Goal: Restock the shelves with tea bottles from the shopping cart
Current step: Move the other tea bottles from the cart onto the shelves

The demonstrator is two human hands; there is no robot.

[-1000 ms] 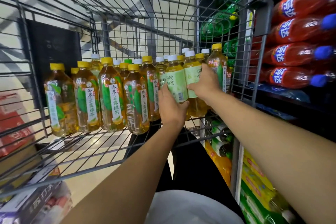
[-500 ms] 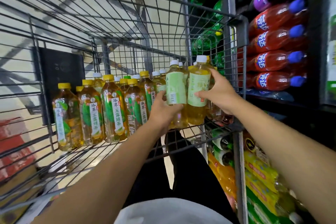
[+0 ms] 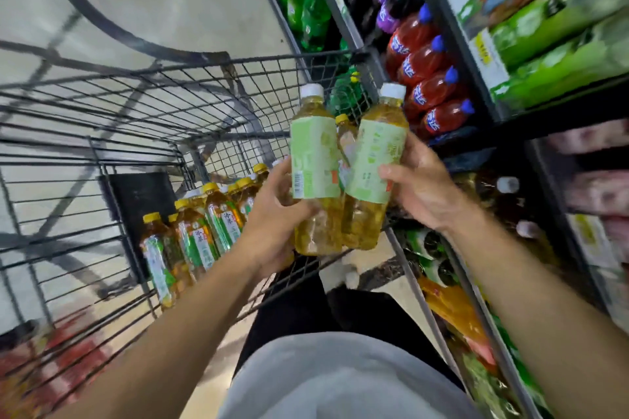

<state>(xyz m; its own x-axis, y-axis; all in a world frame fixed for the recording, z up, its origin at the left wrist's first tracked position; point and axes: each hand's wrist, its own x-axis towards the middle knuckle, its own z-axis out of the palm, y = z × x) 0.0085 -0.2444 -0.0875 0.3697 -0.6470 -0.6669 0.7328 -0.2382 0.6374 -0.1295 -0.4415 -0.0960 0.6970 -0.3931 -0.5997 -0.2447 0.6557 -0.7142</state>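
Observation:
My left hand (image 3: 272, 214) grips a white-capped tea bottle with a pale green label (image 3: 315, 160), held upright above the cart's near right corner. My right hand (image 3: 425, 190) grips a second white-capped tea bottle (image 3: 377, 160), tilted slightly right, its base touching the first. A third, yellow-capped bottle (image 3: 344, 136) shows between the two; which hand holds it is hidden. Several yellow-capped tea bottles (image 3: 200, 228) stand in a row inside the wire shopping cart (image 3: 143, 133). The shelves (image 3: 452, 27) rise at my right.
Red, purple and green soda bottles (image 3: 429, 78) fill the shelf beside the cart. Green packs (image 3: 558, 44) lie on an upper right shelf. More bottles (image 3: 452, 309) fill the low shelf by my right arm. Red boxes (image 3: 68, 360) lie under the cart at lower left.
Both hands have lifted their bottles up out of the cart's row and toward the right. The view has swung toward the shelves.

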